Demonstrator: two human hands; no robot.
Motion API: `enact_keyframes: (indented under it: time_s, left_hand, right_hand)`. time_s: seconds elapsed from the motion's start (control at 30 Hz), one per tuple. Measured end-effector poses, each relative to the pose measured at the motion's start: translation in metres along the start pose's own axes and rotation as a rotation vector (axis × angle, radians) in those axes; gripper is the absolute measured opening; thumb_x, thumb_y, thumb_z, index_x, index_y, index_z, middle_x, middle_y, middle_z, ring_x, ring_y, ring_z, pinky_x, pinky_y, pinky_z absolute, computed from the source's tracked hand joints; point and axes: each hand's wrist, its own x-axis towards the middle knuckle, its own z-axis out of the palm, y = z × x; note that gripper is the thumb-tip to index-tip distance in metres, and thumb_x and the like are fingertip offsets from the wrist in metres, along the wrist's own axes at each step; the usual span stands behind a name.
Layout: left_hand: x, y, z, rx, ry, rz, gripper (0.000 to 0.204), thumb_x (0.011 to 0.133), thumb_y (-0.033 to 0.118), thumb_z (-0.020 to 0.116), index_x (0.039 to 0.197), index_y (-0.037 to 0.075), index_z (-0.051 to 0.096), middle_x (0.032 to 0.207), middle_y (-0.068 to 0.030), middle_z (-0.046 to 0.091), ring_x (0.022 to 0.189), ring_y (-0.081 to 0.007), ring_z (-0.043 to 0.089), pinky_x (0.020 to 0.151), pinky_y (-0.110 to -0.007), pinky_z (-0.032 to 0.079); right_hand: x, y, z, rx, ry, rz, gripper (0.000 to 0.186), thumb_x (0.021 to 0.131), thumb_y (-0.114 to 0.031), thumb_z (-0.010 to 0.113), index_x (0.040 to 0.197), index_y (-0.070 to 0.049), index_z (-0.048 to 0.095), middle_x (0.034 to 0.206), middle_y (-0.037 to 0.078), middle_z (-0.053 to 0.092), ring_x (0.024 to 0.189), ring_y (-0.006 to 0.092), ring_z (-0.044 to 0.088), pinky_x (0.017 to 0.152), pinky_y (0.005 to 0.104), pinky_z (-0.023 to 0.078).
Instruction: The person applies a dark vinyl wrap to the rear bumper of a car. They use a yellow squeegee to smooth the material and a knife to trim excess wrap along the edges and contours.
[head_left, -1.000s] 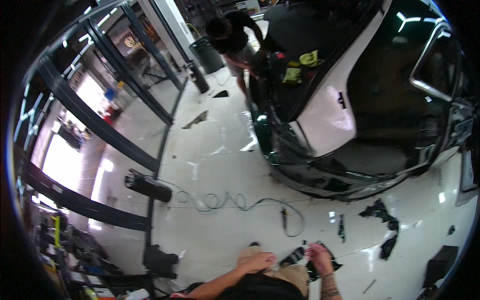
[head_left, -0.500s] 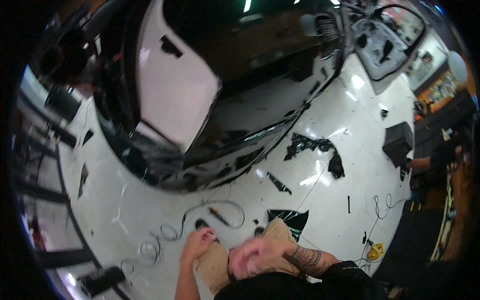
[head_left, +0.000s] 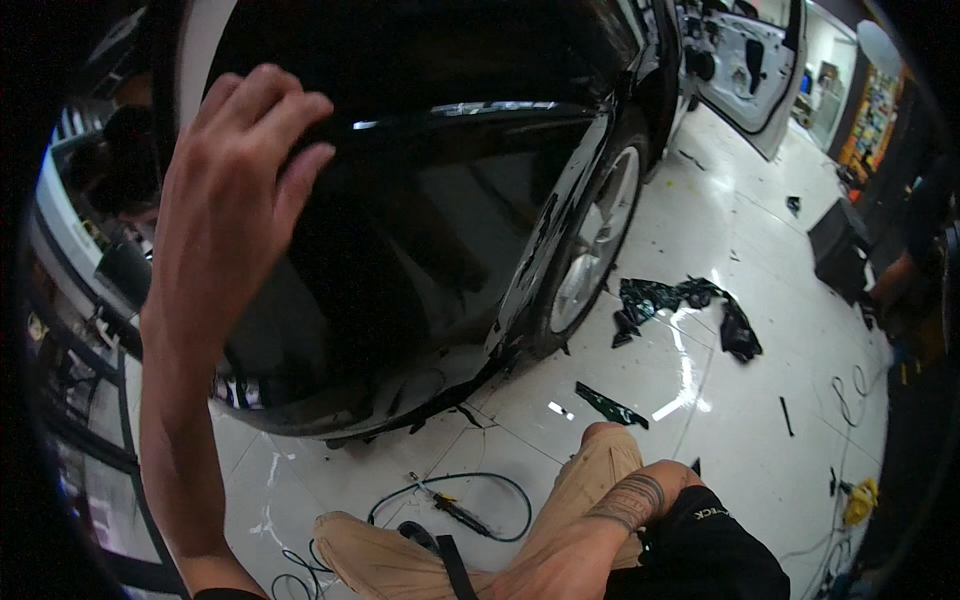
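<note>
My left hand (head_left: 240, 150) is raised in front of a glossy black car body (head_left: 390, 220). Its fingers are bent and the thumb stands apart from them, with nothing visible between. Whether the fingertips touch the panel I cannot tell. My right forearm (head_left: 570, 560) crosses low over my bent knee in tan trousers (head_left: 590, 480); the fingers of that hand are hidden at the lower edge. Right of the panel is the car's wheel (head_left: 600, 240), beside a fender edge with ragged pale patches.
Crumpled black film (head_left: 735, 325) and a dark strip (head_left: 610, 405) lie on the pale tiled floor. Near my feet lies a corded black-and-yellow tool (head_left: 460, 512). Far right are an open car door (head_left: 750, 75), a black box (head_left: 838, 250), a yellow tool (head_left: 860, 502) and another person's arm (head_left: 893, 278).
My left hand has risen from near my knees to the upper left, before the car. My view has come closer to the black body. My right hand has dropped toward the lower edge.
</note>
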Motion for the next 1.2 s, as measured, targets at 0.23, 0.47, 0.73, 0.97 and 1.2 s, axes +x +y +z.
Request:
enact_keyframes:
  time_s: [0.23,0.47,0.73,0.97,1.2]
  left_hand:
    - [0.021,-0.001,-0.002,0.087,-0.095,0.030,0.022,0.085,0.010,0.066,0.105,0.003,0.061,0.101,-0.0110,0.059,0.093,-0.0264,0.059,0.082,-0.038,0.050]
    - [0.041,0.013,-0.009,0.173,-0.240,-0.041,0.012,0.081,0.010,0.070,0.087,0.004,0.061,0.091,-0.0078,0.059,0.090,-0.0268,0.057,0.080,-0.038,0.049]
    - [0.032,0.027,-0.003,0.332,-0.282,-0.122,0.014,0.084,0.009,0.064,0.094,0.003,0.055,0.094,-0.0096,0.057,0.091,-0.0278,0.057,0.079,-0.041,0.050]
    - [0.047,0.017,-0.004,0.267,-0.398,-0.075,0.010,0.087,0.008,0.060,0.093,0.003,0.054,0.097,-0.0097,0.059,0.096,-0.0267,0.057,0.081,-0.039,0.051]
    - [0.025,0.018,-0.030,-0.035,-0.180,-0.042,0.028,0.085,0.006,0.061,0.113,0.003,0.058,0.103,-0.0141,0.061,0.108,-0.0315,0.057,0.095,-0.039,0.044]
  right_hand:
    - [-0.034,-0.043,0.031,-0.330,-0.148,0.044,0.016,0.083,-0.016,0.056,0.080,-0.001,0.060,0.081,0.016,0.058,0.077,0.0334,0.060,0.066,0.0433,0.048]
    - [-0.046,-0.123,0.036,-0.781,-0.344,0.361,0.021,0.083,-0.021,0.054,0.080,-0.002,0.062,0.082,0.015,0.060,0.074,0.0284,0.062,0.063,0.0388,0.050]
    - [-0.135,-0.179,0.022,-0.808,0.025,0.277,0.023,0.093,-0.009,0.052,0.101,0.011,0.059,0.101,0.028,0.062,0.075,0.0295,0.064,0.068,0.0354,0.055]
    - [-0.305,-0.108,0.029,-0.382,1.377,-0.629,0.025,0.089,-0.001,0.053,0.114,0.003,0.053,0.096,0.017,0.063,0.064,0.0173,0.062,0.048,0.0240,0.051]
    - [-0.173,-0.042,-0.028,-0.257,1.387,0.086,0.026,0.070,0.008,0.060,0.094,0.003,0.069,0.087,0.013,0.062,0.065,0.0177,0.064,0.056,0.0274,0.053]
